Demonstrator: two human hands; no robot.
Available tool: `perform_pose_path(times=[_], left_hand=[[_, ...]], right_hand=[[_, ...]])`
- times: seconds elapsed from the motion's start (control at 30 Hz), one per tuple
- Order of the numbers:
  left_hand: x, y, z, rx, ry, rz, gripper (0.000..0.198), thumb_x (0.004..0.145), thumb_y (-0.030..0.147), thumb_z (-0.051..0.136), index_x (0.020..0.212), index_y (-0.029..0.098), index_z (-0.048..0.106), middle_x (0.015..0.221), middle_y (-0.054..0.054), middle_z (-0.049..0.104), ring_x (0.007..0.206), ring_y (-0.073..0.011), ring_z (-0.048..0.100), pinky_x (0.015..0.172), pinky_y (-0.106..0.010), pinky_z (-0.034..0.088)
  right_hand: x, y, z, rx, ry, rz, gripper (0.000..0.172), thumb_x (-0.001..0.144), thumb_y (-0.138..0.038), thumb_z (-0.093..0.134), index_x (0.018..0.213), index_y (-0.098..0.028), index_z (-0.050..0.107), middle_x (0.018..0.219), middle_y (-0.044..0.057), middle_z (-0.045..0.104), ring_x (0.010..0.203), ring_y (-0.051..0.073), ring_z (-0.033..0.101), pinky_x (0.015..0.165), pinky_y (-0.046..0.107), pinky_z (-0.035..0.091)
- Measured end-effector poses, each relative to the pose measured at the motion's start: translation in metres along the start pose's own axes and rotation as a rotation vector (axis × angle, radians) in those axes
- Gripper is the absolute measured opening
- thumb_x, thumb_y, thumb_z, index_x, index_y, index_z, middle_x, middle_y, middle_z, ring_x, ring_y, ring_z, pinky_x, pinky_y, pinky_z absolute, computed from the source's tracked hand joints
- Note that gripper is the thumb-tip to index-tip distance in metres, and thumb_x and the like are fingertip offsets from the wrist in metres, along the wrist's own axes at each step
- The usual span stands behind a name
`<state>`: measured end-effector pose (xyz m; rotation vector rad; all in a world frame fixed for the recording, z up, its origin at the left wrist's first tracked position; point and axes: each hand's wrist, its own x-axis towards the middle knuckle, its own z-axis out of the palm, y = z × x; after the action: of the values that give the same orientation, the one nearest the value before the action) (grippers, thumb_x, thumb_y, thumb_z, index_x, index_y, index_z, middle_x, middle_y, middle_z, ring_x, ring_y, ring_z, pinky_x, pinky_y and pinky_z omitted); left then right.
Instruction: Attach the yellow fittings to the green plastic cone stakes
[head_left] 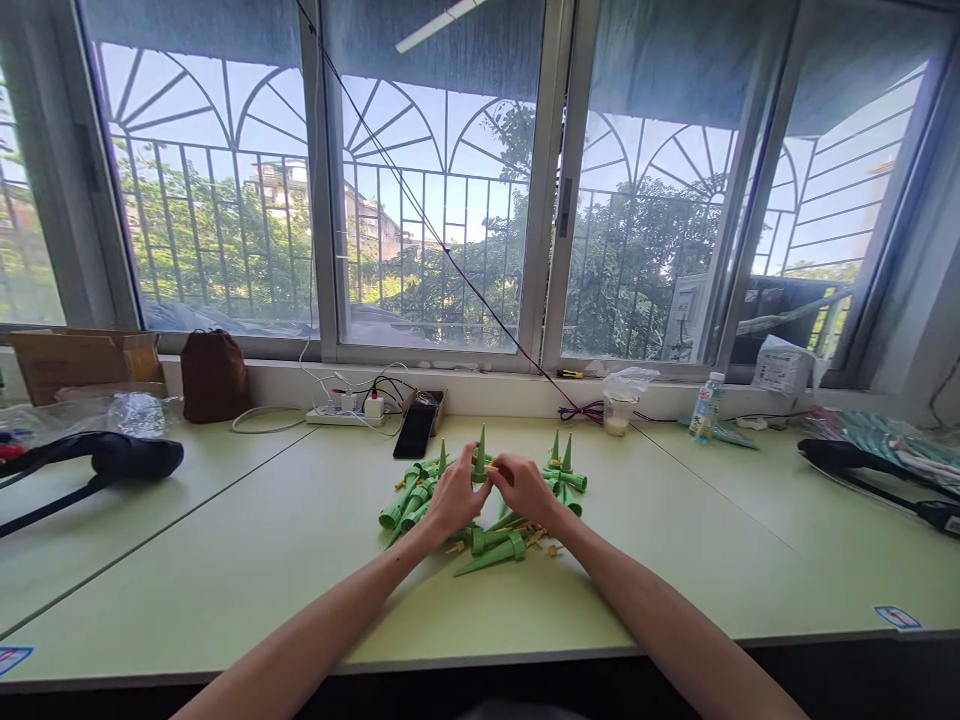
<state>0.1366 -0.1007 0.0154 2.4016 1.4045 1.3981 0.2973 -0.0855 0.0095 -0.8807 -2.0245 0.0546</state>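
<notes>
From where I stand, everything comes down to the small gap between two hands over the pale green surface (247, 560). The left hand (454, 497) has its fingers closed on a green spike (481, 456), which stands nearly upright, long axis vertical, tip towards the windows (442, 220) and wide end down. The right hand (525, 487) comes in from the side, its fingertips pinched on what looks like a small yellow piece (492, 470), just beside the spike's lower part. So the spike lies directly left of the right fingers, and the left hand is the nearer one, already gripping it. Whether piece and spike touch, I can't tell.

Around the wrists lie more green spikes (491, 553), many on their sides and a few upright, with loose yellow fittings (553, 550) among them.

Farther back, a plastic cup (618, 416) in a clear bag has something pale in the bottom. A labelled bottle (705, 408) stands to its right. Far left are a brown drawstring pouch (215, 377) and a cardboard box (86, 365); what they contain is hidden from me.
</notes>
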Motion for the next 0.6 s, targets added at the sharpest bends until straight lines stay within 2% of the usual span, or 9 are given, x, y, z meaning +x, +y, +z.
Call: perform_pose_path(times=[0.2, 0.6], left_hand=[[0.0007, -0.0038, 0.0023, -0.004, -0.012, 0.013, 0.05, 0.079, 0.032, 0.058, 0.124, 0.018, 0.044, 0.1, -0.009, 0.065, 0.064, -0.0171, 0.063, 0.065, -0.03, 0.049], [0.001, -0.0007, 0.0003, -0.072, -0.059, -0.001, 0.046, 0.077, 0.022, 0.056, 0.121, 0.018, 0.043, 0.1, -0.007, 0.062, 0.054, -0.0114, 0.058, 0.065, -0.029, 0.048]], right_hand=[[-0.0006, 0.0044, 0.0028, 0.013, 0.017, 0.0, 0.013, 0.089, -0.022, 0.051, 0.079, -0.017, 0.058, 0.07, 0.001, 0.058, 0.062, 0.012, 0.049, 0.06, 0.022, 0.034], [0.0001, 0.0074, 0.0023, 0.023, 0.002, 0.05, 0.015, 0.089, -0.021, 0.051, 0.076, -0.017, 0.058, 0.073, 0.003, 0.064, 0.064, 0.013, 0.054, 0.063, 0.022, 0.036]])
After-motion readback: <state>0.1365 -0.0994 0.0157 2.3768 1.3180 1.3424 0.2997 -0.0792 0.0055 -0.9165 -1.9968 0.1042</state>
